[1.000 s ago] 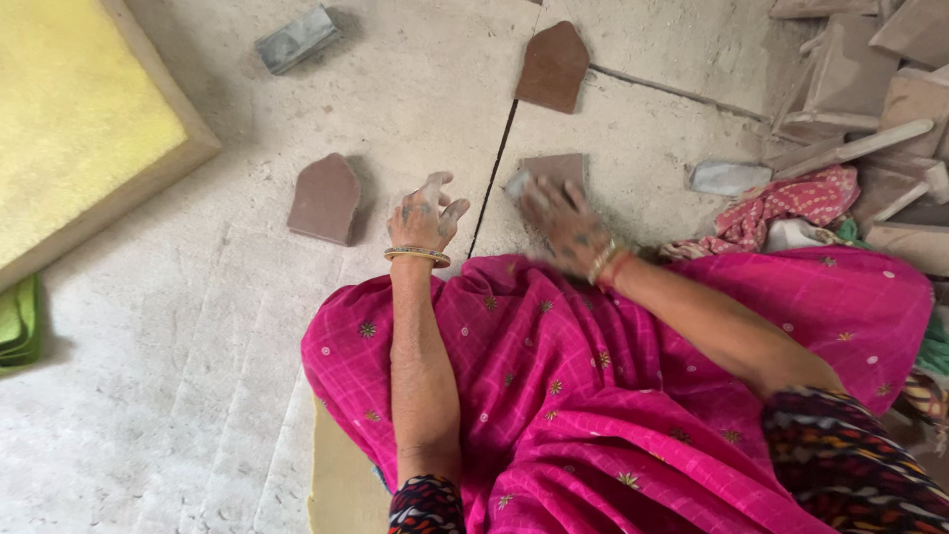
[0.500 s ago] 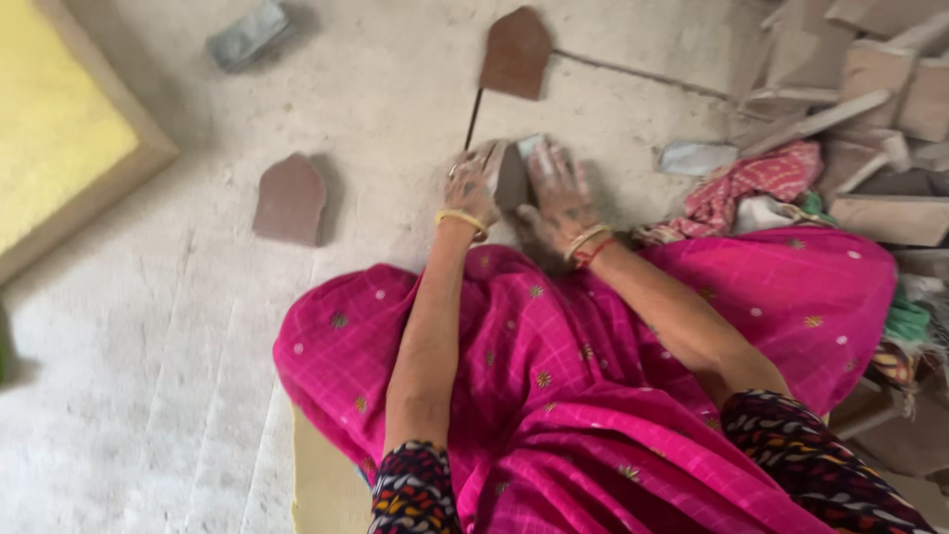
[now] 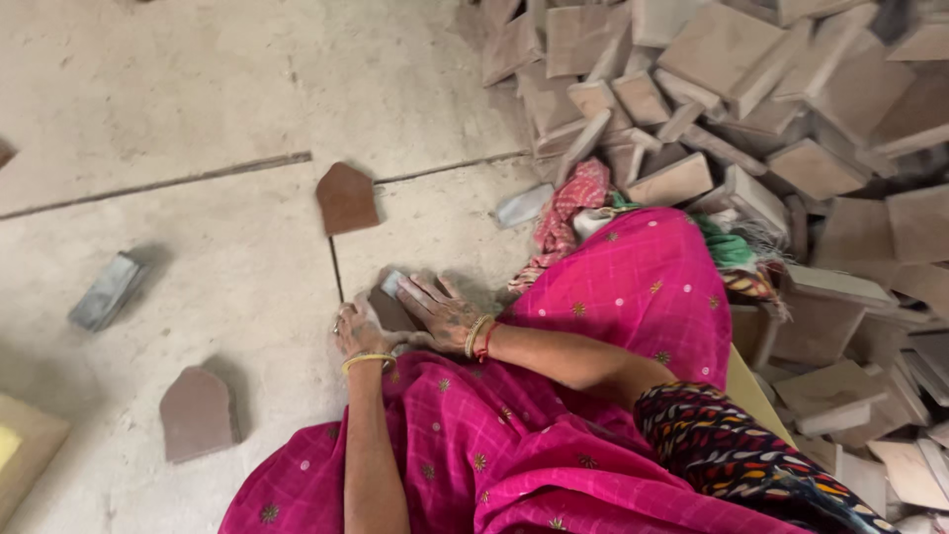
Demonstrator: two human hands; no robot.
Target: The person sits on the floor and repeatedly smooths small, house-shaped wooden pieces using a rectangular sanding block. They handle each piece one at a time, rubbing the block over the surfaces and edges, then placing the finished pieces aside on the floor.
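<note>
Both hands now rest on the tile point(image 3: 393, 309): right hand point(image 3: 442, 311) has settled flat, fingers spread, left hand point(image 3: 358, 332) gripping its edge

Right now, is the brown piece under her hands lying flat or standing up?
Lying flat. The brown piece rests on the floor, with the left hand beside it and the right hand pressing on top.
</note>
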